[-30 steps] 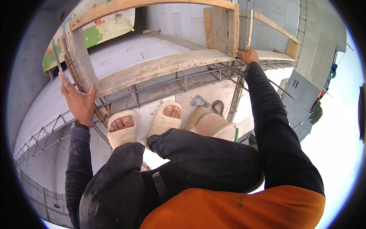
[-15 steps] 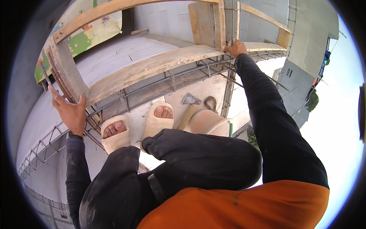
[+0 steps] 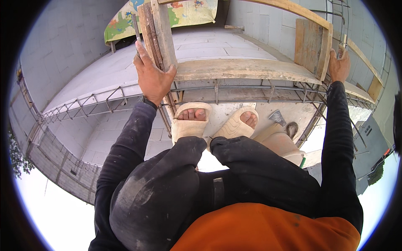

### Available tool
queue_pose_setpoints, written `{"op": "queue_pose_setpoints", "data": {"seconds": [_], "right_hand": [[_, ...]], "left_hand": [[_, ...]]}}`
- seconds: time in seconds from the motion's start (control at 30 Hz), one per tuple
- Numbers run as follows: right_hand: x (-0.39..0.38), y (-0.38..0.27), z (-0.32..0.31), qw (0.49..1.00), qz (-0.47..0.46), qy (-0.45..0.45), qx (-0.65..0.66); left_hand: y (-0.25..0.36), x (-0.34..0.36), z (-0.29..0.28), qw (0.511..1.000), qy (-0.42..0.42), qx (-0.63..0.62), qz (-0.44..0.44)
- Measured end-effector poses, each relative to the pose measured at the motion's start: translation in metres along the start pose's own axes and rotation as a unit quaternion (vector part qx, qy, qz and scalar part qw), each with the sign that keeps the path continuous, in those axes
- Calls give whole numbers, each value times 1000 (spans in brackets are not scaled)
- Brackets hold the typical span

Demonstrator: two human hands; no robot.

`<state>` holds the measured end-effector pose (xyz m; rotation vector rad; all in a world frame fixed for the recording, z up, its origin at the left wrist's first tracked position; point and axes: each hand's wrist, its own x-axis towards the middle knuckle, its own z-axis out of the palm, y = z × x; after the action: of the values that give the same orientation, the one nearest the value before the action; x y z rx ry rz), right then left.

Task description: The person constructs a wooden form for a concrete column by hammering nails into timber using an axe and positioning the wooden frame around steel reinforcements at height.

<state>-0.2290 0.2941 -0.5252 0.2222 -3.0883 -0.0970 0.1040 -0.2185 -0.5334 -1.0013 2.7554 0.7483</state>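
Note:
A wooden frame of rough planks, its lower plank (image 3: pixel 247 69) lying along a cage of steel bars (image 3: pixel 234 100), stretches in front of me. My left hand (image 3: pixel 153 79) grips the frame's left upright post (image 3: pixel 164 35), thumb on its near face and fingers on its outer side. Brown rebar (image 3: pixel 154 37) runs up that post, and a thin grey metal rod (image 3: pixel 136 27) rises at my fingertips. My right hand (image 3: pixel 339 67) is closed at the frame's right upright (image 3: pixel 324 54); upright steel bars stand there, and its exact grip is partly hidden.
I squat on a narrow ledge in cream sandals (image 3: pixel 190 125). A hatchet (image 3: pixel 276 118), a coil of tie wire (image 3: pixel 292 129) and a pale bucket (image 3: pixel 284 146) stand at my right foot. Rebar cages cross the drop at left. A patterned cloth (image 3: pixel 188 14) hangs beyond the frame.
My view has swung left, so the frame, both hands and my feet appear farther right. Both hands stay at the same parts of the frame.

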Motion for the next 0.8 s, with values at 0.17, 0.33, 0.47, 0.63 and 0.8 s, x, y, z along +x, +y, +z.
{"op": "queue_pose_setpoints", "data": {"seconds": [0.17,0.33,0.47,0.63,0.8], "right_hand": [[36,-200,13,961,-240,59,125],[37,-377,30,922,-343,-77,162],[22,-428,21,907,-357,-201,97],[25,-430,23,877,-344,-325,80],[26,-437,7,875,-340,-339,67]], "left_hand": [[-2,-1,2,999,20,18,42],[1,-1,-1,1000,2,-17,7],[-4,-4,-6,1000,5,0,-2],[-8,-6,-14,999,-3,-29,-17],[-11,-6,-17,999,-13,5,-41]]}}
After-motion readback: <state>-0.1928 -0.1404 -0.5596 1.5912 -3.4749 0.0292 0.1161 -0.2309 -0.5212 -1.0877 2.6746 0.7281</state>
